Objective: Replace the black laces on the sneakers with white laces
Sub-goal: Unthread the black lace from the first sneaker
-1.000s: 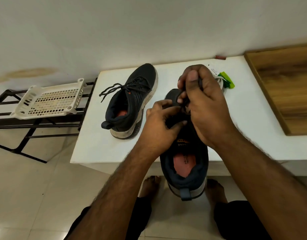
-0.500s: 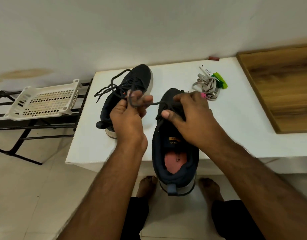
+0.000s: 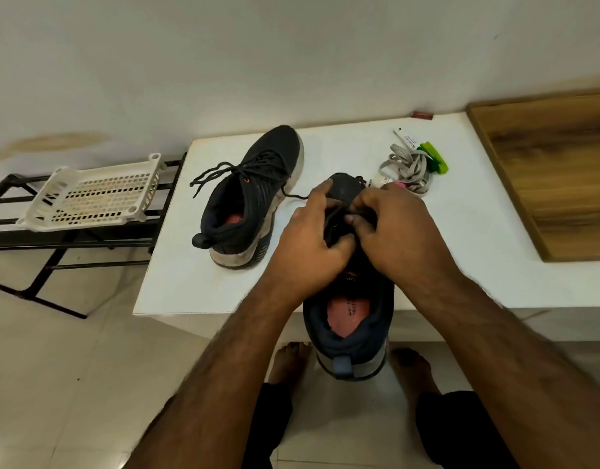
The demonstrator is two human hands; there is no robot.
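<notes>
Spanning the middle of the view, a white table (image 3: 461,252) stands against the wall, with a wooden board (image 3: 555,177) on its right part. Left of the table, a black rack (image 3: 55,245) carries a white basket (image 3: 88,194). One black sneaker (image 3: 254,194) lies on the table toward the left, its black lace (image 3: 217,172) threaded and trailing loose off its left side. A second sneaker (image 3: 349,319) sits at the near edge, heel overhanging toward the person, toe pointing at the wall. Both hands close over its laced part: the left hand (image 3: 308,245) curls around the left side, and the right hand (image 3: 396,231) has its fingers bent down onto the lacing; whether they pinch its lace I cannot tell. A thin black lace end (image 3: 293,195) runs out leftward from under the left fingers. Beyond the right hand, a bundle of pale laces (image 3: 408,165) lies on the table, touching a green tag (image 3: 433,157).
</notes>
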